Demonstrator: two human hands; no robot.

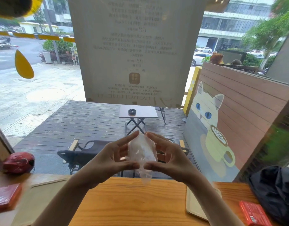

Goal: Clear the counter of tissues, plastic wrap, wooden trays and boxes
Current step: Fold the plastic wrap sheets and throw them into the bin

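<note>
Here the wad of plastic wrap [142, 150] is the landmark: it is held up in the air above the wooden tabletop [132, 198], roughly over the tabletop's far edge. The left hand [114, 156] is on its left side and the right hand [169, 156] on its right, and both grip it, thumbs pinching near its lower end and curled fingers reaching round its upper part. A loose clear tail of the wrap hangs down below the two thumbs.

Below and to the left of the wrap, a pale wooden tray [37, 199] lies on the tabletop, blurred. A red box [6, 197] is at that tray's left side, also blurred; whether it rests on the tray or just beside it cannot be told. Below and to the right of the wrap, partly behind the right forearm, lies a second pale wooden tray [195, 204]. Further right of the wrap, a second red box [254, 214] lies on the tabletop near the lower edge of the view, touching or just beside a black bag [275, 191].

Far left of the wrap, at about its height, a red helmet [18, 162] sits by the window. Beyond the wrap, through the glass, a small folding table [138, 111] stands on a wooden deck, and right of the wrap is a painted cat panel [222, 121].
</note>
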